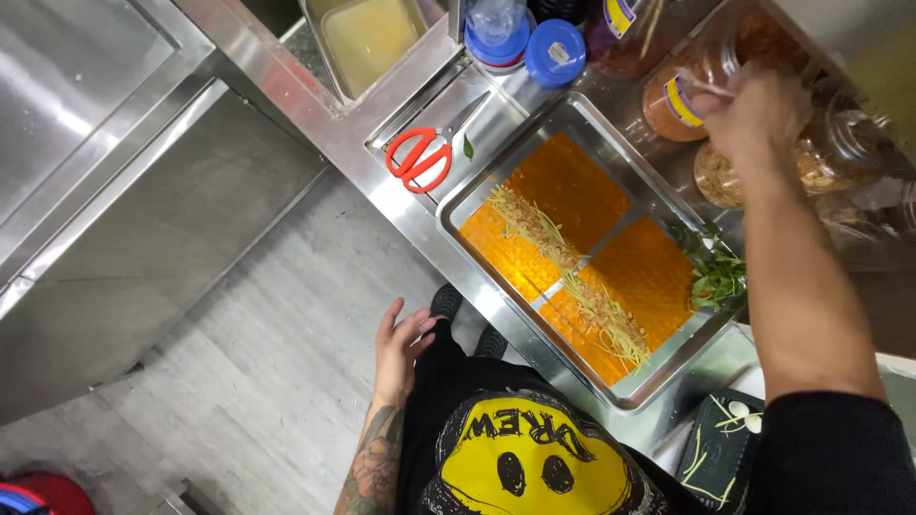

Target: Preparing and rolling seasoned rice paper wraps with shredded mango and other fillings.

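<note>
A steel tray (668,362) on the steel counter holds several orange sheets (572,186). A strip of pale shredded filling (563,262) runs across them, and green herbs (716,277) lie at the tray's right edge. My right hand (759,114) reaches past the tray to a clear jar of orange-red paste (673,110). Its fingers are closed on a thin pale handle (706,88) that goes into the jar. My left hand (401,343) hangs beside my hip over the grey floor, fingers apart and holding nothing.
Red-handled scissors (420,157) lie left of the tray. Blue-lidded containers (553,52) and a steel pan of yellowish liquid (367,38) stand behind. More jars (840,153) crowd the right. A black packet (720,453) lies at the near right, and a steel cabinet (114,191) stands to the left.
</note>
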